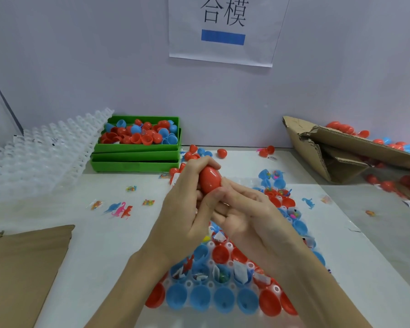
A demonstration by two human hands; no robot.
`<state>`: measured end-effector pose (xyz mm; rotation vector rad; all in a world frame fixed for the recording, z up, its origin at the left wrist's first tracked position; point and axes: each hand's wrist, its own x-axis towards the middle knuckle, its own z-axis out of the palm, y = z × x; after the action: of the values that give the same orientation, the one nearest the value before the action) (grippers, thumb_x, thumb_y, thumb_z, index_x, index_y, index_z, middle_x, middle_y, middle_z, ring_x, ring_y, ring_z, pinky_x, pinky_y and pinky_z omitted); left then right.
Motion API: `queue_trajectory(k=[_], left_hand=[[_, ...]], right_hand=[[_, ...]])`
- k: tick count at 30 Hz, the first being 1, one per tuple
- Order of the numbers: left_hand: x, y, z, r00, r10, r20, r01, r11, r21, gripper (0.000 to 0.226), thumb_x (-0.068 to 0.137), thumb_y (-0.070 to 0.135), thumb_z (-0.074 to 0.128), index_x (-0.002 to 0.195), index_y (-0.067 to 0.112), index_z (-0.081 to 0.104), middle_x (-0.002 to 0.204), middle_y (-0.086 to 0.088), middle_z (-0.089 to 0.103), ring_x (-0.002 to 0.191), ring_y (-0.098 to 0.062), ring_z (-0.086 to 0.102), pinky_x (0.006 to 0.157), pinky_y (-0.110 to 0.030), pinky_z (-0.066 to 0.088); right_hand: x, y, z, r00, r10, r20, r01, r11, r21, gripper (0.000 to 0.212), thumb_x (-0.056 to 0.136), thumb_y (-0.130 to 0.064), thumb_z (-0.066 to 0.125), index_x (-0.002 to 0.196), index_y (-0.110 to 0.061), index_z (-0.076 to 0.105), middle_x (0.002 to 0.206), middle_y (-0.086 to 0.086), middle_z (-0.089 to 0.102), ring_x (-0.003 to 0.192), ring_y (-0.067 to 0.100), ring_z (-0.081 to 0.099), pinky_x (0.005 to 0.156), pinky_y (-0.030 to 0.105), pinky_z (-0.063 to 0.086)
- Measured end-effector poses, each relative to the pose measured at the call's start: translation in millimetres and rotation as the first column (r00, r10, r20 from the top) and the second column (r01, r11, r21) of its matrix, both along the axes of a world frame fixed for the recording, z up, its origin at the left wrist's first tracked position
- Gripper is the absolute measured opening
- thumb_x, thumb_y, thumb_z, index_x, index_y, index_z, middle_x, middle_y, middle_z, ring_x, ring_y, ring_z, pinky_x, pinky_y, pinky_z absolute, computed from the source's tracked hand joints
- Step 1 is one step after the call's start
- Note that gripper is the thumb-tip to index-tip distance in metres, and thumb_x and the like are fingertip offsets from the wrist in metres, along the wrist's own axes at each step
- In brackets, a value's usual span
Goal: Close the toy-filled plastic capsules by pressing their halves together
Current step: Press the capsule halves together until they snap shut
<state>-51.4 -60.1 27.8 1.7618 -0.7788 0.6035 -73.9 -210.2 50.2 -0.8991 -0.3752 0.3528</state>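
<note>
Both hands are wrapped round one red capsule (210, 179), raised above the filled tray (219, 284): left hand (184, 210) gripping its far end, right hand (243, 213) pinching its near end. Pressing step judged underway; seam closure cannot be confirmed. Next, firm axial squeeze is required.

One head-worn view looks forward and down, close over the white tray (187, 284); the wall sign (223, 31) beyond it seems frontal.

Glossy plastic red capsule (210, 179), torn rough cardboard box (336, 157), green plastic trays (135, 159)
</note>
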Motion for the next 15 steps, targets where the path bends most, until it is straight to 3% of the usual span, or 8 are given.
queue_trajectory(k=[3,7,10,15], left_hand=[[-2.0,0.4,2.8,1.0,0.017,0.004,-0.017,0.999,-0.041,0.036,0.106,0.054,0.046,0.133,0.032,0.05,0.112,0.014,0.063,0.088,-0.017,0.07,0.075,-0.017,0.055],[-5.2,-2.7,3.4,0.999,0.049,0.023,-0.048,0.997,-0.054,0.041,0.106,0.056,0.043,0.129,0.024,0.054,0.107,0.011,0.065,0.086,-0.013,0.069,0.074,-0.013,0.053],[-8.3,-8.4,3.7,0.997,0.079,0.016,-0.078,0.994,-0.076,0.042,0.108,0.054,0.039,0.126,0.02,0.054,0.105,0.004,0.065,0.088,-0.018,0.067,0.077,-0.017,0.051],[-12.4,-15.0,2.9,0.994,0.111,0.002,-0.11,0.987,-0.115,0.027,0.107,0.036,0.044,0.124,0.017,0.054,0.104,0.006,0.063,0.09,-0.02,0.065,0.077,-0.03,0.055]], right_hand=[[-0.2,2.7,-0.3,0.999,-0.03,0.011,0.03,1.0,0.004,0.03,0.103,-0.021,0.058,0.121,-0.002,0.074,0.128,0.021,0.07,0.125,0.03,0.066,0.102,0.032,0.054],[-2.5,8.7,-1.1,0.987,-0.149,0.062,0.153,0.986,-0.071,0.038,0.095,-0.032,0.065,0.115,-0.002,0.076,0.123,0.021,0.072,0.12,0.032,0.069,0.1,0.034,0.057],[-5.1,12.4,-2.5,0.967,-0.23,0.112,0.241,0.966,-0.098,0.053,0.091,-0.038,0.065,0.118,0.008,0.068,0.118,0.023,0.072,0.114,0.034,0.07,0.103,0.04,0.056],[-8.6,15.0,-0.5,0.972,-0.215,0.097,0.22,0.975,-0.039,0.049,0.093,-0.036,0.063,0.118,0.005,0.07,0.117,0.023,0.071,0.111,0.033,0.07,0.094,0.033,0.059]])
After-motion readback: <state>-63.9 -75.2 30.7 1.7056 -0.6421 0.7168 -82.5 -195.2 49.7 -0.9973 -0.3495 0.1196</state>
